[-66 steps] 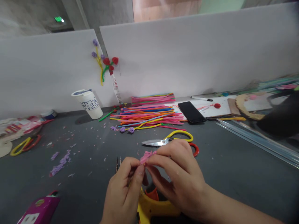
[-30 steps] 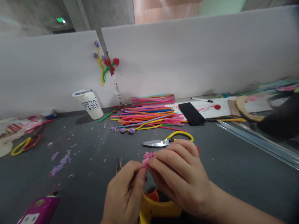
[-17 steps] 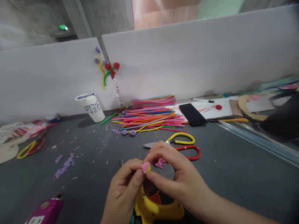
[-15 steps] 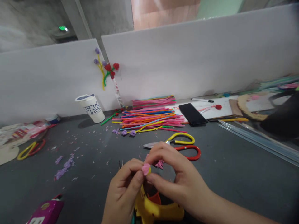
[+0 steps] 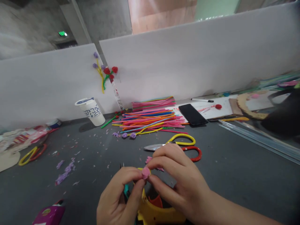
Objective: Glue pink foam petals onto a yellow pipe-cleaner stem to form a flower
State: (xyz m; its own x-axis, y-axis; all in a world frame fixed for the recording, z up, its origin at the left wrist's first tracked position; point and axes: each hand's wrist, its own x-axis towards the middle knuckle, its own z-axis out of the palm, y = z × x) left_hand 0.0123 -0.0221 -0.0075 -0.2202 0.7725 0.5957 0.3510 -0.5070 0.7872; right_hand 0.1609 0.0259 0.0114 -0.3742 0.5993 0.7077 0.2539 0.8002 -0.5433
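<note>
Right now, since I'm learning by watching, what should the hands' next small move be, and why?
Perhaps a gentle pinch by the right hand on the small pink piece, with the left hand steadying it, because both hands have it between thumb and fingers.

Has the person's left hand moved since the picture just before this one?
Yes, slightly: the left hand has shifted leftward and toward the person, judged against the middle scissors; it still pinches the pink ball.
</note>
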